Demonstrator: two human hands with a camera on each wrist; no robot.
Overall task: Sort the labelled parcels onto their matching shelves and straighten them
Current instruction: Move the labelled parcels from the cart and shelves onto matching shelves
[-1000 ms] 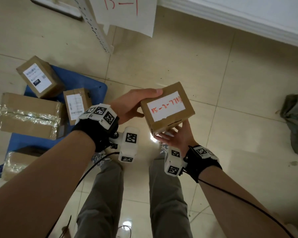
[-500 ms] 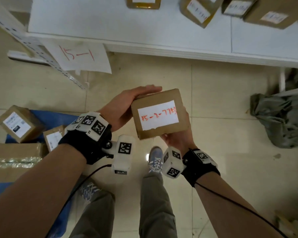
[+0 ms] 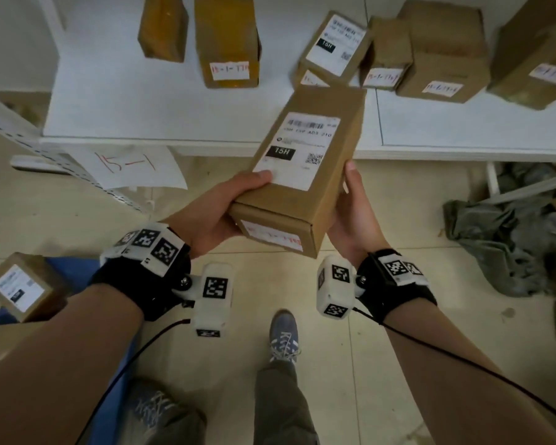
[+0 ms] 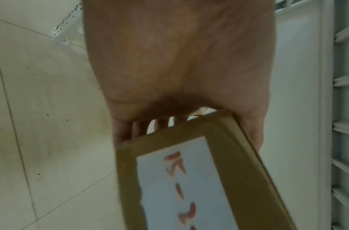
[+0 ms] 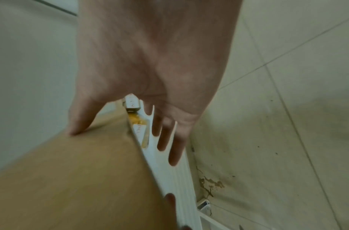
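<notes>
I hold a long brown cardboard parcel (image 3: pixel 302 168) with both hands, slanted over the front edge of the white shelf (image 3: pixel 126 117). A printed label marked 15H faces up; a red handwritten label (image 3: pixel 272 237) is on the near end. My left hand (image 3: pixel 212 216) grips the near left corner, thumb on top, fingers underneath. My right hand (image 3: pixel 353 213) holds the right side, thumb along the face. The left wrist view shows the parcel (image 4: pixel 189 186) end label below my left hand (image 4: pixel 179 62). In the right wrist view my right hand (image 5: pixel 150 54) presses its thumb on the parcel (image 5: pixel 71 179), fingers spread beneath.
Several labelled parcels stand on the shelf, among them a tall one (image 3: pixel 227 40) and a tilted one (image 3: pixel 334 46) just beyond the held parcel. A paper sign reading 15-1 (image 3: pixel 126 165) hangs on the perforated upright. On the floor lie a parcel (image 3: pixel 20 287) and crumpled grey cloth (image 3: pixel 501 239).
The parcel has turned from its handwritten end facing up to its printed label facing up, and has risen toward the shelf. My view has swung up from the floor to the shelf.
</notes>
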